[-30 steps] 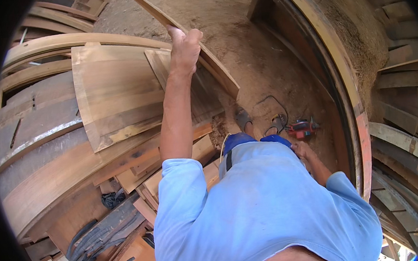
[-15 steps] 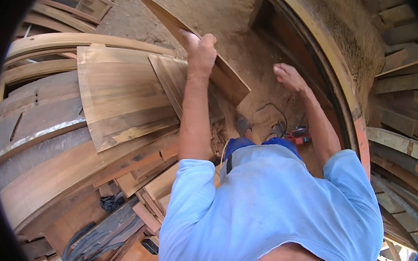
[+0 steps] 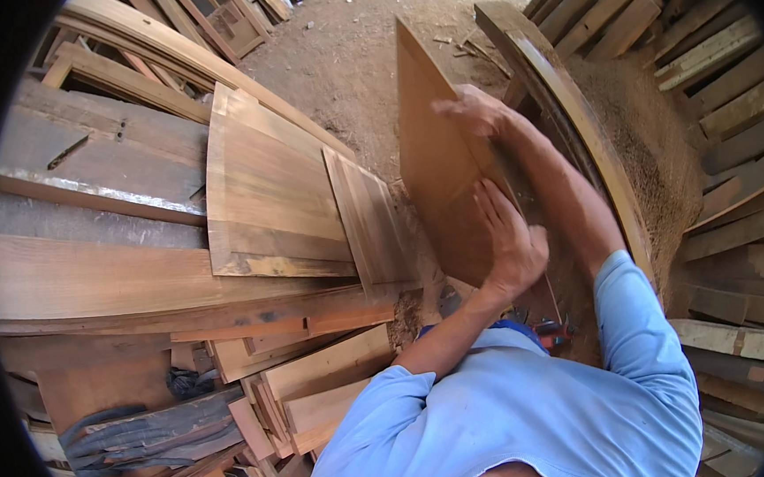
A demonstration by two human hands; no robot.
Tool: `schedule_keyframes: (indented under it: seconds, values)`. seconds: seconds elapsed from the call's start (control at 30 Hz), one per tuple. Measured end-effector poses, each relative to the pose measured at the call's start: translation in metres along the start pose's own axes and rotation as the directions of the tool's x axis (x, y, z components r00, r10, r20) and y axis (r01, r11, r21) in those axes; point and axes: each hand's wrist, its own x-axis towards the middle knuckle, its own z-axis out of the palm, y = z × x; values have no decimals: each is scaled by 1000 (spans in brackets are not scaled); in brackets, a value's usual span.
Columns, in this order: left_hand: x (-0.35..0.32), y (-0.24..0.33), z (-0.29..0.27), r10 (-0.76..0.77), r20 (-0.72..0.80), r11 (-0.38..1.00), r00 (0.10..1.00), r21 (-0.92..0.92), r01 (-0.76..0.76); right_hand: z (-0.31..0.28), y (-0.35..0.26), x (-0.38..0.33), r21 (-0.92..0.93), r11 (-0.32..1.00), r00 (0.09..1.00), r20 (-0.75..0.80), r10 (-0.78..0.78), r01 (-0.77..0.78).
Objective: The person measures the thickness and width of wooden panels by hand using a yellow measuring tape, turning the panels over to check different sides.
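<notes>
Shirt (image 3: 501,416) in light blue fills our near edge; beyond it shows only part of 1 red tool (image 3: 552,333), its kind hard to make out. Our left hand (image 3: 518,251) lays straight fingers on the face of 1 wooden panel (image 3: 443,163); whether its thumb grips behind, we cannot tell. Our right hand (image 3: 481,112), blurred, clamps the panel's right edge farther out. The panel stands tilted in front of us, its long axis running away from our body, a sharp corner pointing outward, its broad face turned left; our left hand and forearm cover part of its lower end. At left lie 2 more panels (image 3: 272,193), overlapping. Beyond, at right, the picture's dark rim cuts off a lumber stack (image 3: 745,107), too crowded to count.
</notes>
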Motion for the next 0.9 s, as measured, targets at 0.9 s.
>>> schedule_keyframes:
  seconds: [0.9]
  values:
    - [95,-79,-42,263,436,943,861,-304,-134,-25,-49,-306,603,797,997,-69,16,29]
